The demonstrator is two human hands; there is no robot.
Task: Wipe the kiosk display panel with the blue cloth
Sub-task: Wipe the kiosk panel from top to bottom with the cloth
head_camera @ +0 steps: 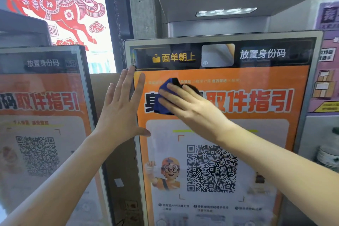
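- Red paper-cut horse decoration [55, 5] fills the window at far left, above a second kiosk screen [42, 115] that shows the same orange poster; neither hand touches it.
- Left hand [121, 108] lies flat, fingers straight and spread, against the left bezel of the kiosk display panel [266, 134], seemingly steadying it; it holds nothing.
- Blue cloth [166, 95] sits bunched on the upper-left part of the panel, over the large headline characters, just below the dark top strip.
- Right hand [192, 104] presses the cloth to the glass with extended fingers laid over it, palm down.
- Judging by the cloth's position, wiping is under way near the top; the QR code [211, 169] area, the lower instructions and the right side appear still to be covered, though the glass shows no clear wiped-versus-dirty boundary.
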